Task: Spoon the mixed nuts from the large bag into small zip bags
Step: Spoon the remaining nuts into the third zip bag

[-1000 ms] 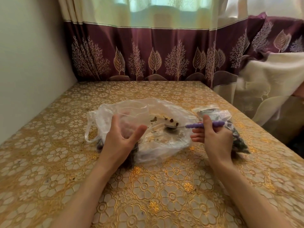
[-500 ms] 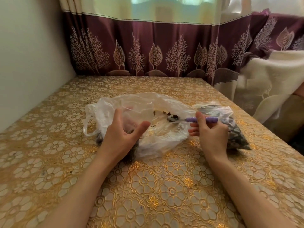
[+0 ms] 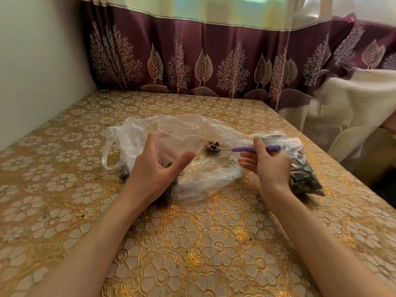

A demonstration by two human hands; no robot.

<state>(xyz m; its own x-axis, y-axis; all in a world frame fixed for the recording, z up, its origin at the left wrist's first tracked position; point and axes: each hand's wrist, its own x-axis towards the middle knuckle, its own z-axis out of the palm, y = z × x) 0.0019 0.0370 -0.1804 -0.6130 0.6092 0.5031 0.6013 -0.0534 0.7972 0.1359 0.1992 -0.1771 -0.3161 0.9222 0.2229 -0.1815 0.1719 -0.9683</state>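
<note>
My right hand (image 3: 270, 166) pinches the purple-handled spoon (image 3: 240, 149); left hand (image 3: 157, 168) hangs open. Any tilt dumps nuts outside the big bag (image 3: 182, 133).

Your large bag (image 3: 171, 146) sits mid-worktop (image 3: 64, 189), small zip bag (image 3: 304, 168) just right of it, curtain (image 3: 214, 61) behind.

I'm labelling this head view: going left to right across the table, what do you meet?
Bag handle loop → left hand → spoon bowl with nuts → right hand on the purple handle → filled zip bag.
</note>
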